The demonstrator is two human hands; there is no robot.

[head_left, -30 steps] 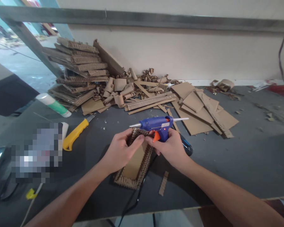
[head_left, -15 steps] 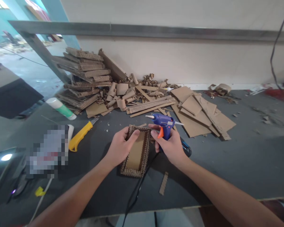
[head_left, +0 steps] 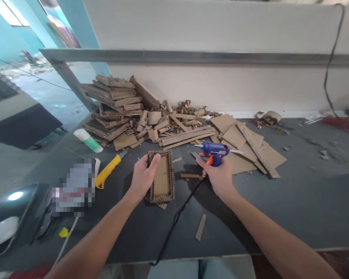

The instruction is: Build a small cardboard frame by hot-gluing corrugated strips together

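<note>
My left hand (head_left: 144,172) grips a small rectangular cardboard tray (head_left: 171,182) by its left wall, thumb over the rim. The tray has raised corrugated sides and a flat brown base. In my right hand (head_left: 218,174) is a blue hot glue gun (head_left: 213,149) with an orange trigger, its nozzle pointing left and a glue stick out of its back. The gun is apart from the tray. Between the hands lies a thin cardboard strip (head_left: 189,176), and a short corrugated strip (head_left: 201,227) rests closer to the table's front edge.
A yellow utility knife (head_left: 108,171) and a white-green tube (head_left: 88,140) lie at the left. Stacked corrugated pieces (head_left: 119,101), curled scraps (head_left: 159,124) and flat cardboard sheets (head_left: 241,145) spread along the back. A black cord (head_left: 178,213) crosses the table's front.
The tray and my left hand have shifted left a little. My right hand has carried the glue gun rightward, widening the gap to the tray. The camera view has also tilted.
</note>
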